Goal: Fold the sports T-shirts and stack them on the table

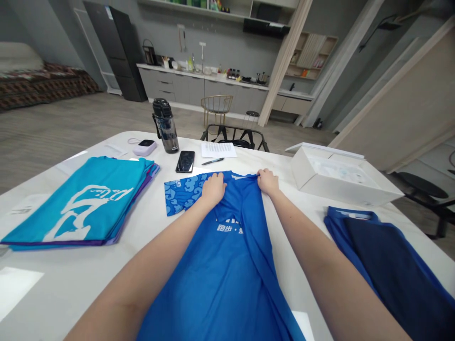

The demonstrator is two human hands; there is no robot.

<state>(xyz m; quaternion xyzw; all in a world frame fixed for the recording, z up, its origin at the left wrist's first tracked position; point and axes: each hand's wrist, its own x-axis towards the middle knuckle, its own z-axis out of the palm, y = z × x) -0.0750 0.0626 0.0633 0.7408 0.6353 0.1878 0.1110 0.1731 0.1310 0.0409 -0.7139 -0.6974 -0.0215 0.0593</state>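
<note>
A bright-blue fabric T-shirt with white lettering (213, 274) stretches up the white tabletop (71, 279), its right side folded inward over the chest. The left hand (213, 188) is half curled on the cloth beside the cloud-patterned blue sleeve (183, 192) — whether it grips a fold, I cannot tell. The right hand (268, 181) is closed, pinching the shirt's top right corner. To the left lies 1 stack of folded turquoise and purple fabric (106, 177) — to the right, 1 open white rectangular box (320, 184).
</note>
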